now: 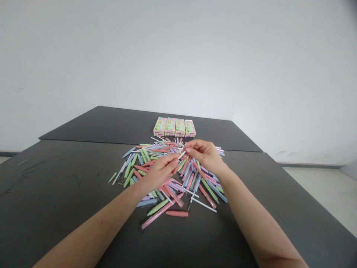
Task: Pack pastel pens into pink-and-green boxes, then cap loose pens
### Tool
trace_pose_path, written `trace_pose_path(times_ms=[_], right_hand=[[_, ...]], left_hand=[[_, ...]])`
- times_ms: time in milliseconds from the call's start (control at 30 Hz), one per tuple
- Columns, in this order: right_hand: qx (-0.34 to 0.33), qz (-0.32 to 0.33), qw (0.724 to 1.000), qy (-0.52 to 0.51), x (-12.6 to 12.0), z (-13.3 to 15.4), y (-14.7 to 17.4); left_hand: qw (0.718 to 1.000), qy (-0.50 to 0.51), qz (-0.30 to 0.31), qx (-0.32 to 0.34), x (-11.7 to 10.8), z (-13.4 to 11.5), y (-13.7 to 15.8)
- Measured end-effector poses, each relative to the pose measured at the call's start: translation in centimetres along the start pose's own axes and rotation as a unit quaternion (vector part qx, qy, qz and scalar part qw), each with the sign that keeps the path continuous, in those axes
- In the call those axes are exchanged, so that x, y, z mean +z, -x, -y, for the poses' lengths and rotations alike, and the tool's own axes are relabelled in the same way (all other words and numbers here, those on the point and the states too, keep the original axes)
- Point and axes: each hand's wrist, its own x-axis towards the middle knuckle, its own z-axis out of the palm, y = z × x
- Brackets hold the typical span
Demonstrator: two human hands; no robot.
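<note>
Between my fingertips, above the pile, is a short visible length of a thin white pen refill (182, 154). My left hand (163, 169) pinches its lower left end, and my right hand (205, 153) pinches the upper right end. The fingers hide both of its ends. Beneath both hands spreads a heap of pen parts (131, 173) in green, pink, blue and purple, with more white refills among them. A pink pen barrel (177, 213) lies at the near edge of the heap, beside a clear pink tube (156, 217).
Several green and pink boxes (180, 127), marked with a 5, stand in a row behind the heap. The dark table (69, 201) has a seam across it and scuff marks at left. A pale wall (178, 56) rises behind.
</note>
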Motion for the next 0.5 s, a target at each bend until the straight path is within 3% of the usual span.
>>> trace_pose_path(times_ms=[267,500], right_hand=[[0.004,0.019,1.0,-0.016,-0.64,-0.26,-0.12],[0.005,-0.003,1.0,0.018,-0.39,-0.4,-0.1]], left_hand=[[1.0,0.011,0.002,-0.003,-0.13,-0.04,0.09],[1.0,0.009,0.007,-0.001,-0.29,0.14,0.02]])
